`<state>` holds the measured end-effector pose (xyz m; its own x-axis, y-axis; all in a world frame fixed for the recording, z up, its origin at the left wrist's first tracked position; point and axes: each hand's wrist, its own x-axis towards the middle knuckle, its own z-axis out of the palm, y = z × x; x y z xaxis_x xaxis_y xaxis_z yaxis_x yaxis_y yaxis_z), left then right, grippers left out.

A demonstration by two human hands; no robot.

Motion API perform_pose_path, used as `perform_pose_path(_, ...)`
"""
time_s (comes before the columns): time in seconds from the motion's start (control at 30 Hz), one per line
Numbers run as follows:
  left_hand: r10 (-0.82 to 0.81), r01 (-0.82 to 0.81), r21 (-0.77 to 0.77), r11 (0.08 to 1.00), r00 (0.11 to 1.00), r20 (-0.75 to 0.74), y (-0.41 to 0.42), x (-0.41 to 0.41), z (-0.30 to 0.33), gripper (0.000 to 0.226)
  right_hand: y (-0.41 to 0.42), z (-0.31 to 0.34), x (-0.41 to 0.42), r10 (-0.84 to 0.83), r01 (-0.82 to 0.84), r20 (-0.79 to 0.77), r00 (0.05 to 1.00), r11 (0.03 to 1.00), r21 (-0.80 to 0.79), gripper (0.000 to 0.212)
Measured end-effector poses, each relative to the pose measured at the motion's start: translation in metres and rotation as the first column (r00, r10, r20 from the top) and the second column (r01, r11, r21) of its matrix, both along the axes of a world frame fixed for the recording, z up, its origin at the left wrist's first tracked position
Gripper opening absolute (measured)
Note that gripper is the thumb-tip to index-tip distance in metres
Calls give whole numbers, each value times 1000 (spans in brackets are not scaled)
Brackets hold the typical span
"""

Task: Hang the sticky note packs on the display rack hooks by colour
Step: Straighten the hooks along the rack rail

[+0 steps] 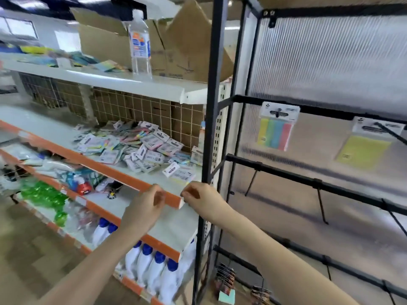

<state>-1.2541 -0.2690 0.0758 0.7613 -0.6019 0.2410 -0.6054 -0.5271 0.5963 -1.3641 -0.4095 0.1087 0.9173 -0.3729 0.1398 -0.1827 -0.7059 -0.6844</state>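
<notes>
Packs (141, 148), white-carded with pastel notes, lie heaped; both hands' fingers (157, 195) curl loosely, holding nothing.

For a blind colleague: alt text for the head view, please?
Both hands, left hand and right hand, hover empty at a shelf edge near a pile of sticky note packs; two packs already hang on the black display rack.

A heap of packs (141, 148) is lying on the middle shelf (52, 130) at frame centre-left; right of it, two packs (278, 128) are hanging on the display rack (319, 183), a bottle (140, 44) standing above.
</notes>
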Motion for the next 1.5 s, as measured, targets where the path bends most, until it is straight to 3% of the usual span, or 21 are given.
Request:
perform_pose_path(0.47, 172, -163, 117, 980, 982, -76, 77, 95, -10, 19, 65, -30, 133, 8, -7, -40, 999, 1000, 23, 24)
perform_pose_path(0.93, 176, -170, 103, 980, 983, -52, 15, 204, -28, 11, 11, -61, 265, -125, 121, 36, 991, 988, 96, 17)
perform_pose_path(1.4, 160, -157, 102, 982, 987, -20, -24, 283, -54, 26, -5, -106, 348, -250, 258, -96, 963, 963, 76, 43)
perform_pose_path(1.5, 117, -117, 84, 990, 993, 6, -33, 305, -62, 27, -10, -107, 360, -300, 299, -128, 946, 954, -20, 50)
